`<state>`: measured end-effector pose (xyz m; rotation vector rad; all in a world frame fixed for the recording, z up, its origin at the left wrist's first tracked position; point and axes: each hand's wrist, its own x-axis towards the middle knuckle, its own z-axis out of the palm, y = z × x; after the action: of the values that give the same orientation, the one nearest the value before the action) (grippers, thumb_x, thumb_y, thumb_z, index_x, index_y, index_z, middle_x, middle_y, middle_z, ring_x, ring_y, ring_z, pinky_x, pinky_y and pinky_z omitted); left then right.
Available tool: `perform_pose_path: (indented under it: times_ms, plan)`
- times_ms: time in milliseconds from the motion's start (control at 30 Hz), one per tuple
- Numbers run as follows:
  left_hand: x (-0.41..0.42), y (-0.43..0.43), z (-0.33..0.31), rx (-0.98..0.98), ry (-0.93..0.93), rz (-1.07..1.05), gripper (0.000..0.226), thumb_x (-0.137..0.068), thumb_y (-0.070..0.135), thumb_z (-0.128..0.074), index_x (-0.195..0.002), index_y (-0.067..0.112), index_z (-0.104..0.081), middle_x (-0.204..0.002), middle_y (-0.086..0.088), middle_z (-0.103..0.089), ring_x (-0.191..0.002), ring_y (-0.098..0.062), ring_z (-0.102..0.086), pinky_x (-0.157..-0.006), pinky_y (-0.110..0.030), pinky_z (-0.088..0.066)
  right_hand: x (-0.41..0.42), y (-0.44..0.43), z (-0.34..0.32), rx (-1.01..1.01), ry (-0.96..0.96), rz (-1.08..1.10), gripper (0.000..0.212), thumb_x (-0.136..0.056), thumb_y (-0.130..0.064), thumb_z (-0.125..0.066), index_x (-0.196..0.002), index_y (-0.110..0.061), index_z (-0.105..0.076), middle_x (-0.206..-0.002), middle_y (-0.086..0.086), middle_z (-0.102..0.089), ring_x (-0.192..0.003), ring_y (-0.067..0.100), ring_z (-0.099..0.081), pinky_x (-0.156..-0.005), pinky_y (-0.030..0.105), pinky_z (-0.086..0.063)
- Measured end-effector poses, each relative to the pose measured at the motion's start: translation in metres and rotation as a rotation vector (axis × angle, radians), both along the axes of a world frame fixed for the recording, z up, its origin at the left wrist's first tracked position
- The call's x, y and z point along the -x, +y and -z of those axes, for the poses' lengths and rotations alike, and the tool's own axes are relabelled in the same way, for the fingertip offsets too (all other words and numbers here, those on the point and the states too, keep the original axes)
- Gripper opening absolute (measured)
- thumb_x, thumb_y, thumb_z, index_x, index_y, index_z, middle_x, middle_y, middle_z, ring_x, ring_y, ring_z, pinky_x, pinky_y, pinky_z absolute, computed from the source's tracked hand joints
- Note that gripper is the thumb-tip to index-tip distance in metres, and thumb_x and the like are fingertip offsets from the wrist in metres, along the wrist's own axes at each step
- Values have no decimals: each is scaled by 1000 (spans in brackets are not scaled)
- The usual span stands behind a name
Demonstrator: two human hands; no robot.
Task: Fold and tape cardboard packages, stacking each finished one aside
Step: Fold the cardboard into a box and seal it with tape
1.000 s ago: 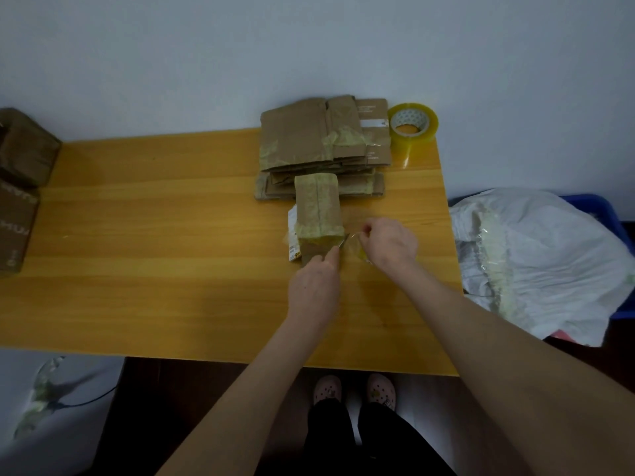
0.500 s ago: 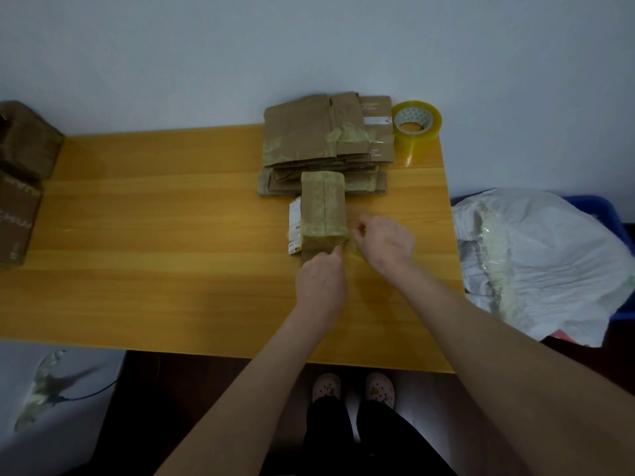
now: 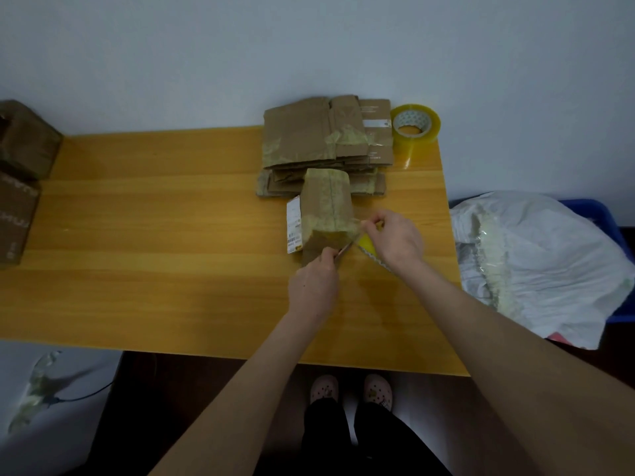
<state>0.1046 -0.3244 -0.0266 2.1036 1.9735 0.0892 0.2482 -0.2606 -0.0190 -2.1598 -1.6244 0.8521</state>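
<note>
A folded brown cardboard package (image 3: 325, 207) with yellowish tape and a white label (image 3: 294, 228) lies on the wooden table (image 3: 154, 235), in front of a stack of flattened taped packages (image 3: 309, 139). My right hand (image 3: 398, 238) pinches a strip of clear tape (image 3: 369, 250) that runs from the package's near right corner. My left hand (image 3: 312, 286) grips a thin blade-like tool (image 3: 344, 250), its tip pointing at the tape beside the package. A roll of clear tape (image 3: 415, 123) stands at the table's back right corner.
Dark brown boxes (image 3: 24, 149) sit at the table's left end. A crumpled white plastic bag (image 3: 543, 255) lies over a blue bin (image 3: 618, 242) to the right of the table. White sheeting with a cable (image 3: 51, 389) lies on the floor at lower left.
My right hand has moved slightly up and right, drawing the tape strip taut from the package. The thin tool in my left hand now shows against the tape.
</note>
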Motion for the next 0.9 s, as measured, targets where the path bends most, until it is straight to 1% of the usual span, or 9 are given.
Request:
perform_pose_path:
  times_ms: [167, 333, 433, 467, 533, 600, 700, 800, 900]
  plan:
    - [26, -12, 25, 147, 202, -6, 24, -99, 15, -42, -122, 19, -40, -77, 2, -59, -62, -21, -55, -49, -29, -34, -6, -6, 10, 72, 15, 40, 14, -94, -43, -55, -92, -30, -55, -88, 0, -64, -69, 22, -56, -46, 27, -30]
    - [45, -8, 36, 97, 210, 23, 30, -99, 14, -44, -127, 24, -38, -88, 0, -64, -63, -21, -55, -49, -30, -32, 4, -3, 11, 16, 59, 41, 11, -94, -40, -56, -97, -29, -54, -110, 4, -65, -90, 28, -62, -60, 31, -41]
    - [58, -9, 43, 37, 63, 30, 30, -97, 10, -47, -123, 25, -45, -100, 1, -63, -72, -23, -61, -50, -34, -38, 12, 5, 5, -4, 43, 17, 12, -94, -42, -56, -99, -31, -56, -108, 2, -65, -95, 28, -61, -63, 30, -38]
    - [59, -10, 44, 20, -60, 13, 28, -97, 11, -48, -122, 23, -48, -100, 0, -64, -75, -24, -62, -53, -36, -42, 16, 8, 3, -18, 33, 7, 14, -94, -42, -55, -102, -31, -57, -106, 1, -65, -92, 26, -60, -63, 29, -38]
    - [58, -11, 37, -25, -355, -135, 23, -97, 11, -47, -119, 15, -53, -95, -1, -67, -80, -20, -62, -63, -35, -47, 22, 12, 0, -40, 11, -8, 17, -94, -42, -54, -105, -30, -57, -98, -1, -63, -83, 22, -56, -59, 28, -37]
    - [61, -8, 34, -109, -486, -301, 18, -98, 15, -47, -114, 13, -54, -93, 0, -66, -81, -15, -62, -67, -31, -48, 26, 15, 1, -39, -4, -9, 16, -94, -43, -54, -105, -31, -57, -94, -3, -61, -81, 20, -55, -60, 29, -39]
    - [83, -2, 41, -151, -404, -482, 15, -97, 19, -50, -108, 11, -57, -100, -2, -62, -85, -14, -59, -67, -27, -45, 25, 17, 6, -32, 3, 37, 14, -95, -42, -53, -103, -31, -57, -89, -4, -57, -79, 21, -57, -59, 29, -41]
    - [112, 6, 52, 21, -259, -644, 19, -97, 24, -52, -109, 12, -59, -103, -5, -64, -87, -20, -59, -65, -30, -43, 19, 15, 15, -39, 73, 147, 10, -97, -35, -50, -98, -26, -55, -91, -1, -59, -76, 22, -55, -54, 28, -38]
    - [126, 15, 63, 220, -229, -702, 20, -97, 27, -52, -111, 15, -59, -102, -4, -65, -89, -24, -61, -65, -33, -46, 12, 14, 28, -48, 282, 296, 9, -96, -28, -52, -89, -23, -53, -98, 1, -61, -90, 26, -57, -70, 36, -45]
